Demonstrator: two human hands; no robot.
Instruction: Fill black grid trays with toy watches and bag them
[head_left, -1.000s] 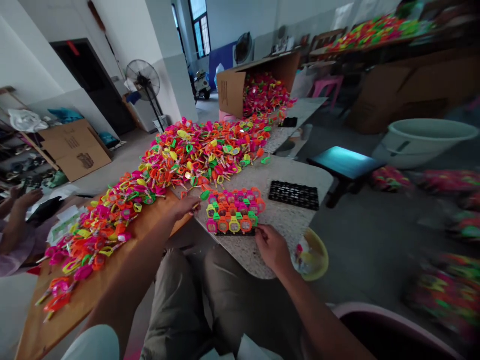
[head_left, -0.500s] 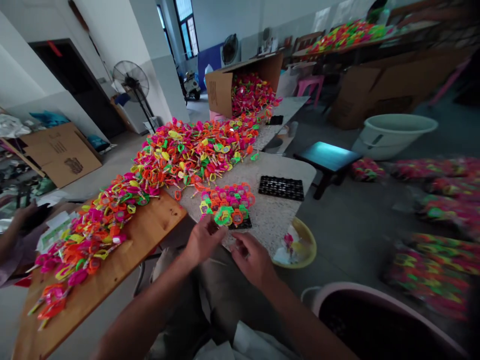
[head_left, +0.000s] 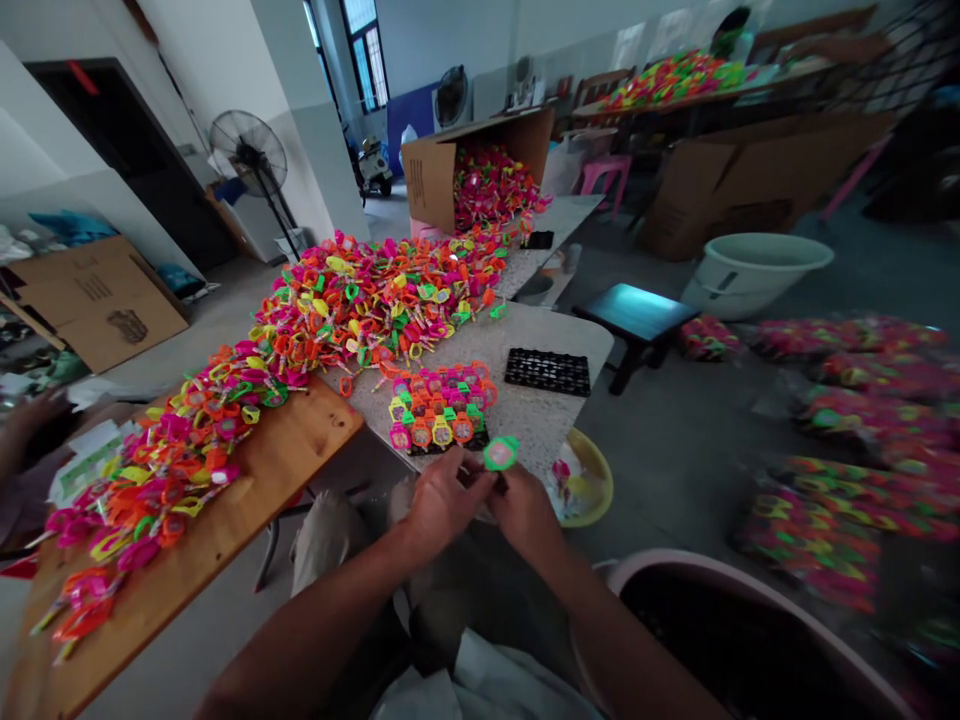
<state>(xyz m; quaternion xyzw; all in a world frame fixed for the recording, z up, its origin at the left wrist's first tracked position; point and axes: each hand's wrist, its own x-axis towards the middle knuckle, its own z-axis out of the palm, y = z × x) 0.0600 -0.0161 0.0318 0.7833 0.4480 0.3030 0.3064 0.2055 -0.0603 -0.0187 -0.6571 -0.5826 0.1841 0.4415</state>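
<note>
The right hand (head_left: 526,508) pinches a green toy watch (head_left: 501,453) near the edge of the speckled counter (head_left: 553,328); the left hand (head_left: 442,495) curls beside it, its grip unclear. Beyond, bright plastic watches (head_left: 442,430) line a black tray (head_left: 478,440) before a tangled heap (head_left: 375,300).

From my end I can't see most of the green watch's (head_left: 501,453) strap, hidden by the right hand (head_left: 529,510), or whether the left hand (head_left: 444,497) grips it too. Rows of watches (head_left: 442,400) hide most of the black tray (head_left: 476,440) beneath; the floor packs (head_left: 817,530) blur, and my bottom edge crops the pink-rimmed tub (head_left: 616,580).
</note>
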